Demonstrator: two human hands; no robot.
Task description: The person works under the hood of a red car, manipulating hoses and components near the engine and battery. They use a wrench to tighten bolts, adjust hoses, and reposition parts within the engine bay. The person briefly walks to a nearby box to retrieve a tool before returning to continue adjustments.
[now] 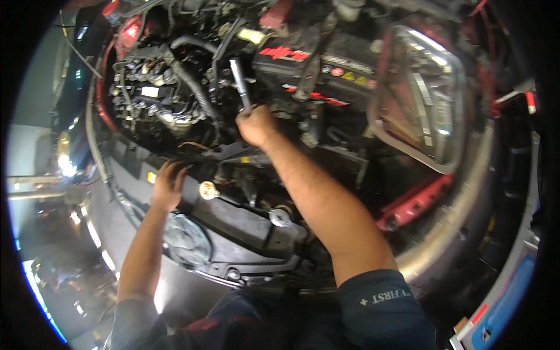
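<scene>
Right hand [255,125] grips silver tool [239,80]; axis up, slightly left; left hand [168,185]: cannot tell

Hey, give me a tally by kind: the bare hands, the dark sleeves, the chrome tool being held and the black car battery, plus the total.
Bare hands: 2, the left hand and the right hand
Dark sleeves: 2
Chrome hand tool, in the right hand: 1
Black car battery: 1
Total: 6

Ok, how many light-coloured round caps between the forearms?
2: a white-and-orange cap right of the left hand, and a silver cap left of the right forearm. Others may be hidden.
</scene>
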